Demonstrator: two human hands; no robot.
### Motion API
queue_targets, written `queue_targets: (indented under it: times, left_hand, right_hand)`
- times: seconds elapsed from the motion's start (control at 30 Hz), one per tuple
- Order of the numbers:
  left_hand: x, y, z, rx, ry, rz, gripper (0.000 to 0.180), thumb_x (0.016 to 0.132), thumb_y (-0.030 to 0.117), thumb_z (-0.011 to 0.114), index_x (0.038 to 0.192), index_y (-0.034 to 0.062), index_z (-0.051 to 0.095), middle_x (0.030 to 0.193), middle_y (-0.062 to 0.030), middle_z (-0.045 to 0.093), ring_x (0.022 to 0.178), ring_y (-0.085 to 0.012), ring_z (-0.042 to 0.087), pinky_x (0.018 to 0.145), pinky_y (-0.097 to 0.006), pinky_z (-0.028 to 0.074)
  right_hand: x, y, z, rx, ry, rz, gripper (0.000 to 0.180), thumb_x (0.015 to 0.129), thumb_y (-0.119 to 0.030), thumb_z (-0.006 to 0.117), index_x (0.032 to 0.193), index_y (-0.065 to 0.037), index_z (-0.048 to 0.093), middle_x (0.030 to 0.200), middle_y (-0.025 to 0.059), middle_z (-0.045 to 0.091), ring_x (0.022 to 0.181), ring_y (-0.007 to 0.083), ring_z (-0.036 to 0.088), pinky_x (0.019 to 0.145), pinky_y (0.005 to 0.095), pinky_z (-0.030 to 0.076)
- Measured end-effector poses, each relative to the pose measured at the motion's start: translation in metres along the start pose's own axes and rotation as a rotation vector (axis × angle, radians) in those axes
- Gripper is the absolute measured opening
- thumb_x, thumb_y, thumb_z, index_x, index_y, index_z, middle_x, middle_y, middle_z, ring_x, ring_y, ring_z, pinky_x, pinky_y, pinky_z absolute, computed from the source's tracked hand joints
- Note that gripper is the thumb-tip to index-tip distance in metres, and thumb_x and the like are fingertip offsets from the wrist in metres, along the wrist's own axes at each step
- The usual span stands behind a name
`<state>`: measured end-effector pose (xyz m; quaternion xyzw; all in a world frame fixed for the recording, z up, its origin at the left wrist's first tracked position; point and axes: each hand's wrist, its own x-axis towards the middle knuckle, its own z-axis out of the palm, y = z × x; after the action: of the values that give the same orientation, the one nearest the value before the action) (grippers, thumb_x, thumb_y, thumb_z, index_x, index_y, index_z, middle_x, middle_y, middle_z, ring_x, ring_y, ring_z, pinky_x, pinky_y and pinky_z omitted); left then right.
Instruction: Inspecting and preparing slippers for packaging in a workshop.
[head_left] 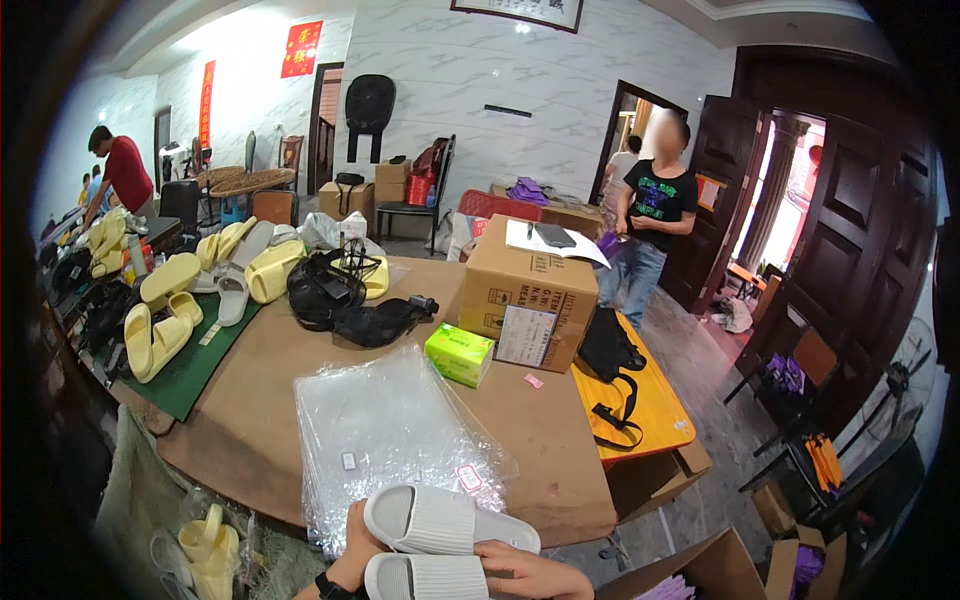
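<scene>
At the table's near edge I hold a pair of light grey slide slippers with ribbed straps, one grey slipper [447, 520] above the other [447, 577]. My left hand [360, 545] grips them at their left ends, its fingers partly hidden behind them. From the right, my right hand [530, 572] closes its fingers over the edge between the two slippers. Just beyond them lies a stack of clear plastic bags [385, 430] with small labels on top.
A cardboard carton [525, 300] and a green tissue pack [459, 355] stand on the brown table [250, 370]. Yellow slippers [165, 335] lie on a green mat [205, 375] at left. An open box [700, 570] is at lower right; a person [655, 200] stands beyond.
</scene>
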<state>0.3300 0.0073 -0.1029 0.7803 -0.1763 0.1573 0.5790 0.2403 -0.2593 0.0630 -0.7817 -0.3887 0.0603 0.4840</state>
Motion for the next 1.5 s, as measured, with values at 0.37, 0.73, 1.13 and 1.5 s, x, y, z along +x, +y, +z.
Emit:
queue_targets:
  times: [0.37, 0.73, 1.13, 1.5]
  left_hand:
    - [0.037, 0.065, -0.013, 0.26, 0.015, 0.094, 0.032, 0.058, 0.023, 0.075, 0.084, 0.006, 0.066, 0.074, -0.0135, 0.065, 0.071, -0.0315, 0.064, 0.063, -0.037, 0.05]
    - [0.03, 0.074, -0.021, 0.2, -0.022, -0.052, 0.027, 0.068, 0.016, 0.071, 0.092, 0.0056, 0.064, 0.083, -0.0136, 0.065, 0.079, -0.03, 0.064, 0.07, -0.036, 0.05]
    - [0.039, 0.078, -0.026, 0.192, -0.145, -0.184, 0.024, 0.07, 0.015, 0.067, 0.092, 0.0054, 0.064, 0.09, -0.0155, 0.064, 0.086, -0.0348, 0.062, 0.073, -0.038, 0.048]
    - [0.05, 0.089, -0.02, 0.231, 0.139, -0.121, 0.015, 0.084, 0.011, 0.061, 0.091, 0.0004, 0.068, 0.093, -0.0158, 0.066, 0.085, -0.0294, 0.064, 0.076, -0.034, 0.05]
  right_hand:
    - [-0.006, 0.02, 0.022, 0.179, -0.044, 0.121, 0.03, 0.087, -0.015, 0.057, 0.113, 0.001, 0.058, 0.124, 0.0182, 0.05, 0.122, 0.0343, 0.039, 0.104, 0.0415, 0.027]
    - [0.001, -0.008, 0.009, 0.011, -0.032, -0.063, 0.018, 0.085, -0.012, 0.055, 0.097, 0.001, 0.051, 0.107, 0.0189, 0.049, 0.099, 0.0337, 0.047, 0.088, 0.0385, 0.038]
    - [-0.014, 0.005, 0.012, 0.034, -0.067, 0.071, 0.03, 0.087, -0.016, 0.051, 0.112, -0.001, 0.053, 0.115, 0.0194, 0.049, 0.108, 0.0362, 0.044, 0.092, 0.0403, 0.036]
    - [-0.015, 0.028, 0.014, 0.055, -0.145, 0.151, 0.038, 0.09, -0.016, 0.051, 0.124, 0.001, 0.049, 0.13, 0.0184, 0.043, 0.12, 0.034, 0.04, 0.104, 0.0388, 0.029]
